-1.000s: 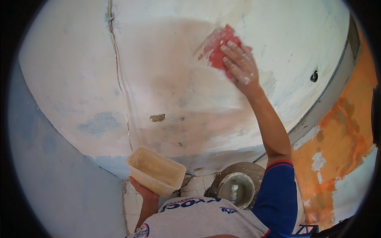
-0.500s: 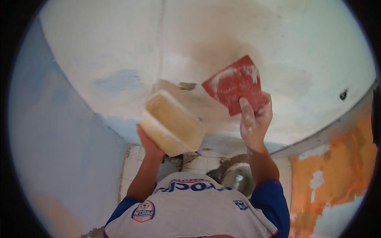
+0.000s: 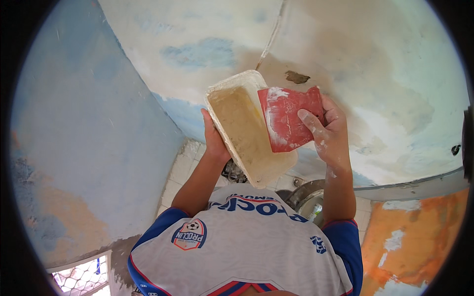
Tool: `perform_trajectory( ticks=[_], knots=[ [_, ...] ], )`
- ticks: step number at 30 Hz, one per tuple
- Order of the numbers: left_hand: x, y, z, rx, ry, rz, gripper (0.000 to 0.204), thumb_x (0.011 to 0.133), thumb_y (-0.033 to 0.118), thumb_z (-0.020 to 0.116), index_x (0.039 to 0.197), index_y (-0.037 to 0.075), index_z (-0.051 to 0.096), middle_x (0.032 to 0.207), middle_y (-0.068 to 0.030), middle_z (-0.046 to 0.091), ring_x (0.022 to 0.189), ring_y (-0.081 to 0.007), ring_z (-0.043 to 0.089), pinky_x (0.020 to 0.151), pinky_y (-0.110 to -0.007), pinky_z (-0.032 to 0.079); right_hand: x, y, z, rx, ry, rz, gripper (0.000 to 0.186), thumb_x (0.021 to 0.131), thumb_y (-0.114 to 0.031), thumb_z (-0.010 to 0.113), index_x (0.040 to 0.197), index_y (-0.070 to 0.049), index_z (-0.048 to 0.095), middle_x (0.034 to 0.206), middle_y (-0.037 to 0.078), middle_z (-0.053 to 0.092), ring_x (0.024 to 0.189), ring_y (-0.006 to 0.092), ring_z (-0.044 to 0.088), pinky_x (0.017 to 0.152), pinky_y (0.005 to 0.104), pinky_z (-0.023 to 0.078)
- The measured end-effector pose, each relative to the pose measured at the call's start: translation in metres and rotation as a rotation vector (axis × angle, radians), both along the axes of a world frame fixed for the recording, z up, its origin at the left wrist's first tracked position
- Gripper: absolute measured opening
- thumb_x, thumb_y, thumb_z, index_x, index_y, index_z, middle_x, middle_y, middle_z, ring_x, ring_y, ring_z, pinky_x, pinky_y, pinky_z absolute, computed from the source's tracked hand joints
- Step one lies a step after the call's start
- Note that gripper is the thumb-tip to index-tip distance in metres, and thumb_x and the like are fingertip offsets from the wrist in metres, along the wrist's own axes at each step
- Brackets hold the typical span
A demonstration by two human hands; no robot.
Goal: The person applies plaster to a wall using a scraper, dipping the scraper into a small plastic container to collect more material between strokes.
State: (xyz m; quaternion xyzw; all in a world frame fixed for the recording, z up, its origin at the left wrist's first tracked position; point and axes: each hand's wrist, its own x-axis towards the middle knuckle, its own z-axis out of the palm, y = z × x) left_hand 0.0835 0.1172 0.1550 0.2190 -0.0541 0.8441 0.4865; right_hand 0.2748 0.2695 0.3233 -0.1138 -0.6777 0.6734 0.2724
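My left hand (image 3: 216, 136) grips the left side of a cream rectangular plastic tub (image 3: 237, 129), which is tilted with its open top facing me. Pale residue coats the tub's rim and inner walls. In my right hand (image 3: 329, 129) is a red flat plastic putty spreader (image 3: 290, 117), smeared with white paste, the thumb pressed on its face. The spreader's left edge overlaps the tub's right rim; whether they touch I cannot tell. Beyond them stands a patchy white and blue wall (image 3: 207, 22) with a small dark hole (image 3: 297, 77) and a vertical groove (image 3: 272, 34).
A blue-grey wall (image 3: 98, 123) rises close on my left. An orange patched surface (image 3: 419, 232) lies at the right. Below me are white floor tiles (image 3: 181, 170) and a round container (image 3: 310, 202), partly hidden by my shirt. A window with a grille (image 3: 81, 278) shows lower left.
The spreader has moved down and left from in front of the wall to the tub's right rim, and turned. The tub now sits further right in view. My view has shifted left.
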Motion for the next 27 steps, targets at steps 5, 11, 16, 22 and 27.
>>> perform_trajectory(
  ticks=[5,11,16,22,27],
  knots=[
    [-0.011,-0.035,0.01,-0.458,0.064,0.221,0.095,0.101,0.082,0.021,0.161,0.01,0.037,0.158,-0.0135,0.049,0.142,-0.0308,0.052,0.117,-0.048,0.046,-0.009,-0.015,-0.001,0.024,-0.094,-0.092,0.036,0.1,0.003,0.066,0.135,0.005,0.06,0.115,0.007,0.072,0.102,0.0114,0.069,0.09,0.0277,0.056],
    [-0.03,-0.091,0.015,-0.7,0.081,0.241,0.093,0.103,0.08,0.019,0.159,0.009,0.04,0.154,-0.014,0.053,0.14,-0.0306,0.055,0.115,-0.048,0.048,-0.022,-0.025,-0.008,0.088,-0.104,-0.231,0.035,0.1,0.004,0.066,0.134,0.006,0.061,0.114,0.007,0.072,0.101,0.0107,0.067,0.091,0.0273,0.054],
    [-0.057,-0.138,0.017,-0.708,0.037,0.264,0.091,0.104,0.078,0.018,0.158,0.009,0.042,0.151,-0.0133,0.055,0.137,-0.0295,0.057,0.113,-0.046,0.05,-0.039,-0.054,-0.014,0.042,0.029,-0.33,0.035,0.101,0.003,0.064,0.136,0.005,0.061,0.115,0.006,0.071,0.1,0.0102,0.065,0.091,0.0255,0.052],
    [-0.084,-0.179,0.008,-0.792,0.091,0.341,0.086,0.107,0.074,0.021,0.155,0.007,0.045,0.148,-0.0124,0.058,0.134,-0.0272,0.059,0.111,-0.044,0.051,-0.062,-0.114,0.006,0.367,-0.043,-0.343,0.038,0.099,0.0,0.07,0.136,0.002,0.062,0.117,0.008,0.073,0.102,0.0097,0.066,0.089,0.0254,0.053],
    [-0.1,-0.211,0.005,-0.81,0.376,0.387,0.08,0.11,0.068,0.024,0.151,0.003,0.047,0.143,-0.0151,0.061,0.128,-0.0261,0.063,0.107,-0.042,0.054,-0.087,-0.145,0.036,0.626,-0.081,-0.206,0.035,0.095,0.0,0.073,0.13,-0.002,0.066,0.105,0.014,0.078,0.09,0.0169,0.073,0.084,0.0275,0.056]
  ],
)
